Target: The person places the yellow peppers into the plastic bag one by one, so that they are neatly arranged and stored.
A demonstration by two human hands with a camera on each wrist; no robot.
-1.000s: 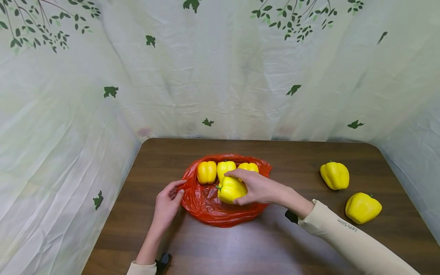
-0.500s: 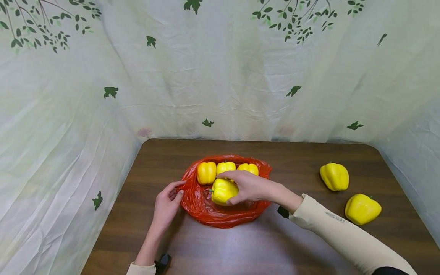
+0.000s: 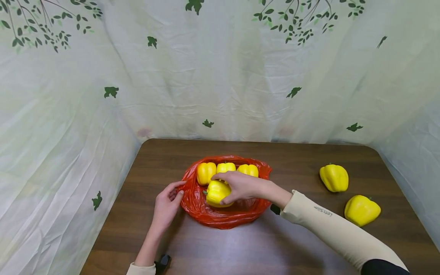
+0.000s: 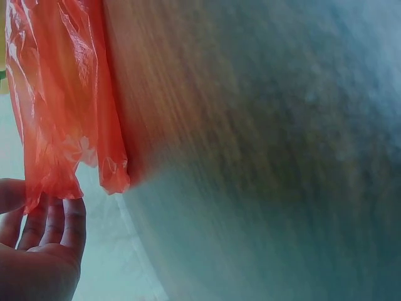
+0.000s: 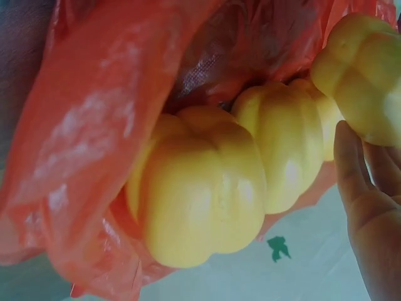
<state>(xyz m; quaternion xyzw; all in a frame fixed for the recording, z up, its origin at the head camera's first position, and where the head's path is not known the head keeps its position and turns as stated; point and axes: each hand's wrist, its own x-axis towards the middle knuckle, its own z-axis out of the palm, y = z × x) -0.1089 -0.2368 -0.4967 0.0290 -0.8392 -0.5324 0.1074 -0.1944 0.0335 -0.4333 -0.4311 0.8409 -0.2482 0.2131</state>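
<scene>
On the bench [image 3: 292,160] we count six yellow peppers and one bag [image 3: 223,222]. Three peppers sit side by side along the far wall inside the bag: left [image 3: 206,173], middle [image 3: 225,167] and right [image 3: 248,169]. We see the fourth, the held pepper [image 3: 217,194], just in front of them, within the bag's mouth; whether it touches the bottom we cannot tell. The last two, the far pepper [image 3: 334,178] and the near pepper [image 3: 362,210], lie apart from the bag, to its right.

The right grip [image 3: 242,186] is curled round the held pepper, thumb on the near side, green stem pointing left. The left grip [image 3: 166,204] pinches the bag's left rim between thumb and fingers.

Small upside-down lettering on the cream right sleeve [image 3: 309,217] looks to us like "Lets Slim".

Our peppers are smooth, blocky and lobed, with a soft shine. The bag is thin, crinkled red plastic, its rim bunched into a rough oval. The bench shows dark wood grain; behind it we see a creased pale backdrop [image 3: 227,76] with green leaves.
</scene>
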